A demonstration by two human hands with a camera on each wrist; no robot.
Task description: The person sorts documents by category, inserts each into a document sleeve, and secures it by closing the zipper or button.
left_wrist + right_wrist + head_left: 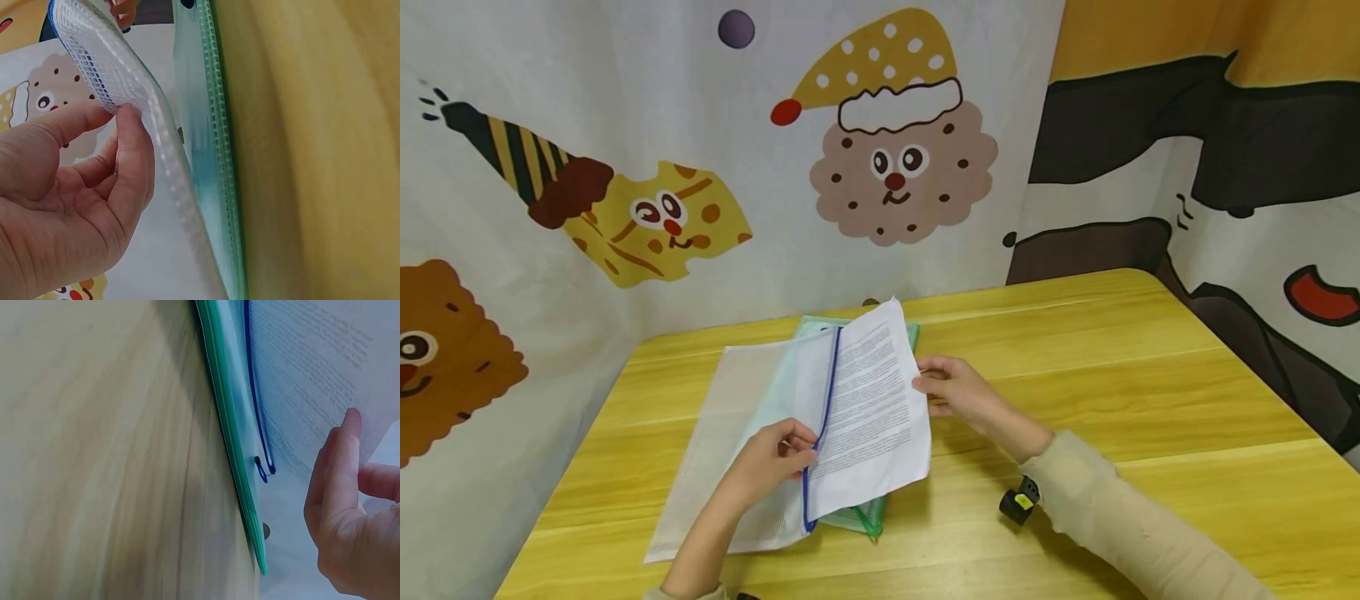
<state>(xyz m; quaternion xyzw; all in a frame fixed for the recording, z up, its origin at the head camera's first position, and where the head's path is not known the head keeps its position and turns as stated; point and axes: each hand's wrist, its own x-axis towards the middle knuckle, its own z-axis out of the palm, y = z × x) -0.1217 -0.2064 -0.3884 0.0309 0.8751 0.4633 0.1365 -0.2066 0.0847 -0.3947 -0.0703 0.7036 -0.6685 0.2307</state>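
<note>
A clear mesh zipper pouch [715,467] with a blue zipper edge lies tilted on the table, partly over a green zipper pouch [871,518]. A printed sheet of paper [868,408] sticks out past the blue edge, its left part inside the clear pouch. My left hand [767,462] pinches the pouch's opening edge between thumb and fingers; its mesh [103,69] shows close up in the left wrist view. With thumb and fingers, my right hand [962,392] pinches the paper's right edge. In the right wrist view, the paper [312,369] stands raised above the green pouch [225,419].
Both pouches rest on a yellow wood-grain table [1075,358]. Behind it hangs a white curtain [677,108] with cartoon food prints. A black wrist device [1018,502] hangs under my right sleeve [1120,500].
</note>
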